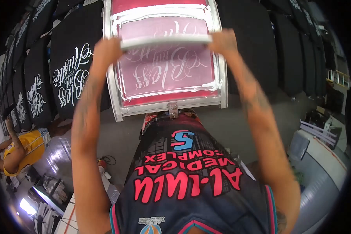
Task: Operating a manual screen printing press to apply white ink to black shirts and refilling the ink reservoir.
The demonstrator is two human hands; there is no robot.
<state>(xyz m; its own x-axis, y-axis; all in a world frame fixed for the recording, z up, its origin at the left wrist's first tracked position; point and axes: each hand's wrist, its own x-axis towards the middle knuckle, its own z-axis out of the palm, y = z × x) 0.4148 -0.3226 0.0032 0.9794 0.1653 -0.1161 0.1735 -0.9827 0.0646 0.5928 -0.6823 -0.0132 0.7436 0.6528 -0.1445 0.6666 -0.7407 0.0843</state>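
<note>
My left hand point(109, 50) and my right hand point(222, 41) are closed on the two ends of a long pale squeegee point(165, 41), held level across the upper part of a screen-printing frame point(224, 89). The metal-edged frame has a pinkish-red mesh point(144, 97) with a see-through script stencil in its middle and white ink point(160, 13) streaked along its far and near edges. A small metal fitting point(173, 111) sits at the middle of the near rail, just beyond my dark jersey.
Black garments with white script print point(70, 74) lie at left, plain black ones point(253, 46) at right. A person in yellow point(21, 150) works at lower left. A ladder point(337, 78), purple rack point(318, 130), grey drum point(316, 179) and coiled cable point(107, 160) stand around me.
</note>
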